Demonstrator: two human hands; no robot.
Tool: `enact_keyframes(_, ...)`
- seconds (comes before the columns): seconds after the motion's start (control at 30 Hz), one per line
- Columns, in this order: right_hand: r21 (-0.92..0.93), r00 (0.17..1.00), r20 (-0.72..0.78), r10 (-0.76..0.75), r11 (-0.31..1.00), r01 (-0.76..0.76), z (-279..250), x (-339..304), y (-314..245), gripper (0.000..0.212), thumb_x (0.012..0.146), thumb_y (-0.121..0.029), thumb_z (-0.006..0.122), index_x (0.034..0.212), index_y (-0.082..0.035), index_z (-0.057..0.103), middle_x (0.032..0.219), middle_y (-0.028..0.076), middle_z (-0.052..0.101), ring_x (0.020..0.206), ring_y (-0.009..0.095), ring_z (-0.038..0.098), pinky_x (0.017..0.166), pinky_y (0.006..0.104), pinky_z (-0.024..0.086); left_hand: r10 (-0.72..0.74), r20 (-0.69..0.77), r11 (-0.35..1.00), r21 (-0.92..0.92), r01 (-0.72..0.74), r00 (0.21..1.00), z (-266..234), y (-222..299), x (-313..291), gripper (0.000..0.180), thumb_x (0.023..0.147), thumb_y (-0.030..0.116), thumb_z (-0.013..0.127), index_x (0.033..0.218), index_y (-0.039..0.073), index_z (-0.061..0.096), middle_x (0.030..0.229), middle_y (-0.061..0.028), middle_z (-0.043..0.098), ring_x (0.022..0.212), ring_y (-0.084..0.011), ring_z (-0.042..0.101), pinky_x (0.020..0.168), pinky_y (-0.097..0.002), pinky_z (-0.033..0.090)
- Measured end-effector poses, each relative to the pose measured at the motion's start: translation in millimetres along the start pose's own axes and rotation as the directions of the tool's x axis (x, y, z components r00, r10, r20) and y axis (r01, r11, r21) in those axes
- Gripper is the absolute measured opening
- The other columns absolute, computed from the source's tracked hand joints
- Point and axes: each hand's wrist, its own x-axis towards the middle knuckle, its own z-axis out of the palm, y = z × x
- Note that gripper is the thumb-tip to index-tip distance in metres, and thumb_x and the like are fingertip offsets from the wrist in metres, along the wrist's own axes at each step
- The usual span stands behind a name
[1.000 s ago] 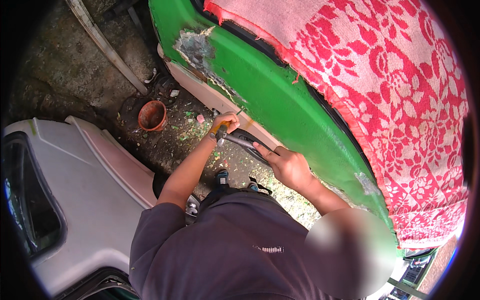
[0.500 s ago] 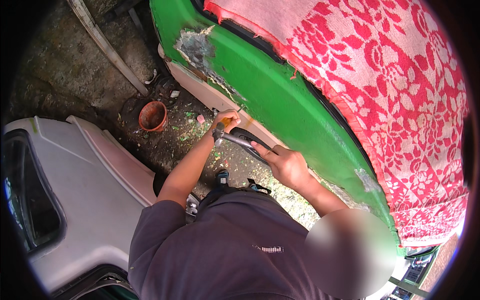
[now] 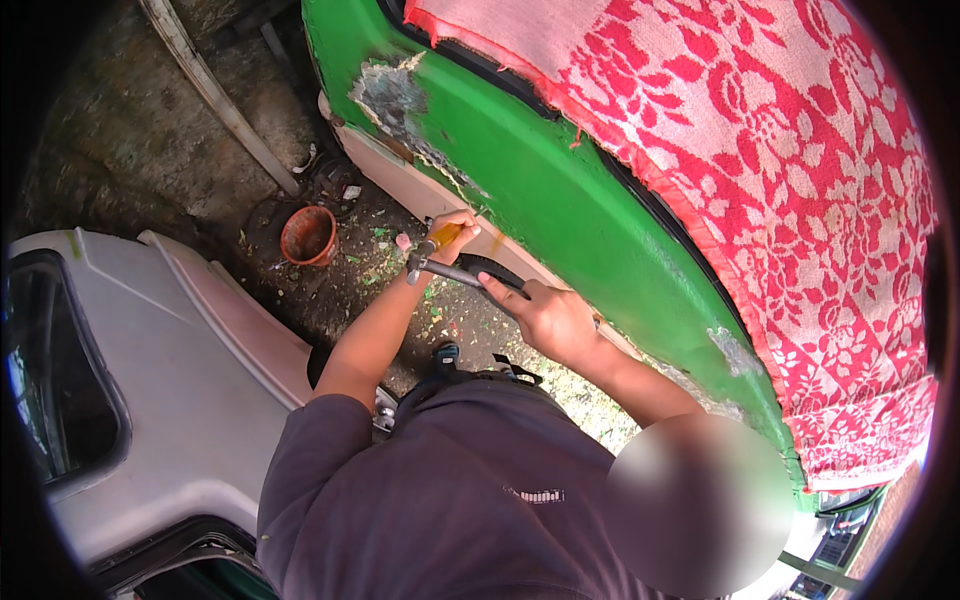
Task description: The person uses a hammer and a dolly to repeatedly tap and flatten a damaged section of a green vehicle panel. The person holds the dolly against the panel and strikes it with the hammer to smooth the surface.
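My left hand (image 3: 460, 226) is closed around a screwdriver with a yellow handle (image 3: 443, 237). Its thin blade points up and right, at the lower edge of a green car panel (image 3: 580, 215); I cannot tell whether the tip touches. My right hand (image 3: 556, 322) grips a hammer (image 3: 452, 273), forefinger stretched along the handle. The hammer's head is beside the butt of the screwdriver. Chipped filler and bare grey metal (image 3: 392, 98) show on the panel's far left part.
A red patterned cloth (image 3: 720, 200) covers the green car's upper side. A black tyre (image 3: 505, 270) shows below the panel. At left stand a grey car body (image 3: 200, 370) and an orange-brown pot (image 3: 308, 237). Paint chips litter the ground, and a long metal strip (image 3: 225, 100) lies at the back.
My right hand has moved left, bringing the hammer's head closer to the butt of the screwdriver. My left hand keeps its hold at nearly the same place.
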Motion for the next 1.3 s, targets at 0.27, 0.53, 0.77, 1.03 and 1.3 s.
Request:
enact_keyframes(0.27, -0.036, 0.999, -0.029, 0.018, 0.999, -0.019, -10.3, -3.7, 2.9, 0.07, 0.076, -0.001, 0.06, 0.14, -0.029, 0.058, 0.063, 0.005, 0.046, 0.048, 0.02, 0.051, 0.044, 0.0371, 0.046, 0.018, -0.001, 1.0, 0.013, -0.018, 1.0, 5.5, -0.7, 3.4, 0.024, 0.089, 0.008, 0.063, 0.074, 0.001, 0.047, 0.069, -0.0029, 0.044, 0.066, -0.0118, 0.041, 0.061, -0.0299, 0.036)
enact_keyframes(0.53, -0.043, 1.0, -0.013, -0.002, 0.999, 0.001, -7.2, 5.0, 2.6, 0.069, 0.077, -0.004, 0.061, 0.141, -0.03, 0.056, 0.063, 0.005, 0.046, 0.047, 0.021, 0.052, 0.044, 0.0381, 0.047, -0.057, 0.01, 0.994, 0.098, 0.056, 0.998, 0.1, 3.4, 13.2, 0.024, 0.091, 0.014, 0.063, 0.074, 0.003, 0.05, 0.072, -0.0005, 0.048, 0.068, -0.0096, 0.042, 0.063, -0.0283, 0.037)
enact_keyframes(0.77, 0.011, 0.998, -0.053, 0.028, 1.0, -0.027, -4.1, 5.1, 4.4, 0.067, 0.077, -0.001, 0.06, 0.14, -0.027, 0.058, 0.062, 0.004, 0.045, 0.046, 0.021, 0.051, 0.044, 0.0373, 0.047, -0.015, 0.001, 0.999, 0.05, 0.015, 1.0, 6.0, 2.6, 8.0, 0.025, 0.09, 0.014, 0.062, 0.074, 0.002, 0.048, 0.067, -0.0023, 0.046, 0.065, -0.0118, 0.043, 0.06, -0.0304, 0.037)
enact_keyframes(1.03, 0.032, 0.996, -0.077, 0.049, 0.998, -0.046, -0.2, 11.0, 10.8, 0.071, 0.078, -0.004, 0.061, 0.145, -0.028, 0.052, 0.066, 0.007, 0.048, 0.045, 0.023, 0.052, 0.043, 0.0396, 0.047, -0.108, 0.022, 0.98, 0.17, 0.103, 0.994, 10.0, 20.5, 20.7, 0.024, 0.092, 0.014, 0.061, 0.075, 0.003, 0.051, 0.068, 0.0008, 0.043, 0.066, -0.0093, 0.041, 0.06, -0.0284, 0.036)
enact_keyframes(1.3, 0.042, 0.988, -0.153, 0.033, 0.999, -0.027, -1.1, 4.8, 15.8, 0.07, 0.077, -0.003, 0.059, 0.143, -0.025, 0.055, 0.064, 0.005, 0.047, 0.045, 0.022, 0.051, 0.042, 0.0381, 0.047, -0.111, -0.021, 0.993, 0.047, 0.112, 0.994, 3.7, 7.3, 20.6, 0.024, 0.092, 0.012, 0.063, 0.074, 0.002, 0.05, 0.066, -0.0001, 0.043, 0.065, -0.0085, 0.041, 0.058, -0.0291, 0.035)
